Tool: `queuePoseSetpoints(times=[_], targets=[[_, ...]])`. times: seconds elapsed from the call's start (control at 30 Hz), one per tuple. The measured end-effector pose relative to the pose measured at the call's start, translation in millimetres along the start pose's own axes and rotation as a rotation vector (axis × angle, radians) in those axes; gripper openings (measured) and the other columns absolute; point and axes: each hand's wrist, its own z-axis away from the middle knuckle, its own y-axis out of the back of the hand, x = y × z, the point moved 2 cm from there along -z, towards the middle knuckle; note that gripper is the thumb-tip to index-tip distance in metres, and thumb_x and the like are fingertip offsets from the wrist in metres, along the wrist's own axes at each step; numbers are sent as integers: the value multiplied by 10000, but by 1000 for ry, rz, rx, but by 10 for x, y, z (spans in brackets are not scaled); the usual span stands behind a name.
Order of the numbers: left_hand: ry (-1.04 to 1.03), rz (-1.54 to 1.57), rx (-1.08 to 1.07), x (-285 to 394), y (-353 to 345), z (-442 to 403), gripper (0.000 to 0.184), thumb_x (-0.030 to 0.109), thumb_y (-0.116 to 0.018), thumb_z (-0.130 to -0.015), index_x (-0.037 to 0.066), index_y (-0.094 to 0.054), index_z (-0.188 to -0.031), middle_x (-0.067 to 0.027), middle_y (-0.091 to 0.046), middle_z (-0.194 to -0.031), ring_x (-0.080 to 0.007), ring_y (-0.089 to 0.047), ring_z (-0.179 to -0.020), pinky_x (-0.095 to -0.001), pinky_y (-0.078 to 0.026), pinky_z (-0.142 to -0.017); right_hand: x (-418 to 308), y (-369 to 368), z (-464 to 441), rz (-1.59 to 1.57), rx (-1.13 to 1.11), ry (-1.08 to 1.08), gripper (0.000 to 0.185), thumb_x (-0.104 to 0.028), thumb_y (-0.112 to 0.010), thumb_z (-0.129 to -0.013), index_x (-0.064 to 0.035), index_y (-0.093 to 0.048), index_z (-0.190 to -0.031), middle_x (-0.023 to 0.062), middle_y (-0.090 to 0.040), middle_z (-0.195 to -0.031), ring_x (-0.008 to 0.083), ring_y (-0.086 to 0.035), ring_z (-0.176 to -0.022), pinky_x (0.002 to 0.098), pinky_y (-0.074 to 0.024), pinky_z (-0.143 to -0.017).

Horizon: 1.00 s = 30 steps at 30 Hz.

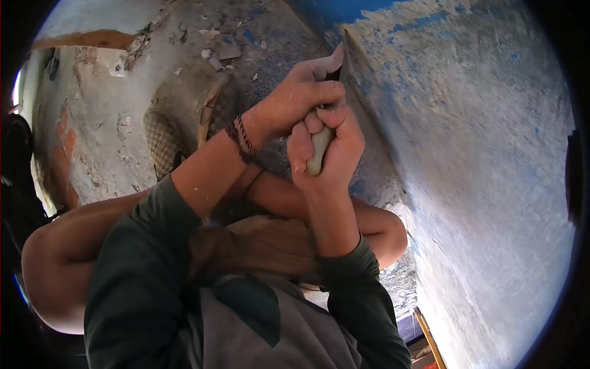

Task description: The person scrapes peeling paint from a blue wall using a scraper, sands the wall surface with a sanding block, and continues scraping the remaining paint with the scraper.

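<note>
Right in the grip now, I've got the right hand (344,144) wrapped firmly round the pale greenish handle of a scraper (317,158), fingers curled, the butt poking out at the heel of the palm; the left hand (312,92) clamps on just above, knuckles against the other hand, one digit stretched up along the thin blade. And the scraper sits by the lower edge of the wall (491,160), blade edge-on to me, so I can't tell whether it touches the plaster. Blue paint (381,7) clings at the wall's top edge, worn patchy below. Out along the left wrist, a dark braided bracelet (247,138), then dark green sleeves (138,270) on both arms. Beneath, bent bare knees spread wide, and checkered shoes (163,138) planted on the dusty floor (123,141). Beyond them, pale flakes (228,48) lie scattered toward the floor's far edge.
</note>
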Motion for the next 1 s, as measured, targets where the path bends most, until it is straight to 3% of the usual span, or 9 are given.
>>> queuePoseSetpoints(times=[0.07, 0.23, 0.43, 0.63, 0.7, 0.77, 0.8, 0.93, 1.0], targets=[[37, -57, 32, -37, 51, -62, 375, 88, -547, -824, 4, -511, -1188, 24, -515, -710, -33, -441, -568, -201, -392, -497, -46, 124, -81, -25, -134, -26, 106, -145, -461, -812, -67, -444, -743, 38, -453, -595, 159, -430, -381, 258, -332, -315], [144, -96, 141, -123, 161, -114, 524, 82, -503, -852, 0, -363, -1350, 11, -529, -676, -39, -442, -543, -202, -396, -504, -54, 284, -307, 60, -10, -144, 88, -138, -495, -807, -57, -469, -786, 53, -484, -660, 151, -461, -437, 263, -341, -329], [1, -104, 114, -631, 75, 72, 679, 69, -523, -827, 12, -212, -1429, -39, -572, -889, -70, -505, -784, -213, -431, -706, -301, 422, -13, 885, 374, -146, 133, -174, -515, -822, -50, -524, -868, 66, -518, -757, 141, -486, -532, 260, -351, -369], [-22, -264, 149, -536, -63, 132, 613, 138, -553, -845, -30, -303, -1379, -66, -562, -885, -80, -508, -751, -236, -442, -668, -286, 496, 75, 808, 372, -123, 237, -255, -457, -867, -44, -557, -904, 65, -516, -668, 141, -470, -475, 264, -329, -369], [50, -359, 71, -498, -61, 83, 524, 174, -570, -805, -128, -436, -1212, -236, -609, -933, -227, -595, -770, -324, -471, -687, -230, 544, 54, 881, 405, -51, 243, -239, -439, -863, -27, -557, -883, 79, -525, -681, 138, -467, -449, 270, -334, -346], [-110, -461, 104, -561, -29, 30, 540, 146, -562, -808, -112, -400, -1254, -176, -580, -846, -165, -562, -748, -299, -460, -669, -180, 564, -16, 958, 421, 27, 252, -223, -422, -859, -10, -557, -863, 93, -533, -694, 135, -463, -422, 276, -338, -322], [-264, -574, 131, -578, -1, -14, 563, 119, -555, -812, -95, -363, -1295, -116, -551, -759, -104, -530, -726, -273, -450, -650, -151, 568, -60, 1034, 431, 76, 274, -222, -400, -876, 5, -553, -862, 104, -540, -696, 160, -501, -476, 296, -377, -374], [-199, -611, 186, -711, 142, -149, 562, 106, -560, -789, -100, -376, -1278, -140, -542, -753, -104, -527, -725, -281, -448, -653, -69, 733, -325, 1506, 457, 403, 348, -230, -351, -916, 58, -545, -903, 152, -581, -761, 245, -584, -700, 351, -454, -601], [-415, -552, 223, -635, 175, -126, 546, 108, -570, -783, -89, -407, -1265, -128, -529, -721, -103, -510, -701, -290, -441, -637, -17, 704, -183, 1430, 417, 377, 359, -231, -350, -917, 69, -544, -948, 180, -593, -826, 280, -583, -782, 364, -444, -679]])
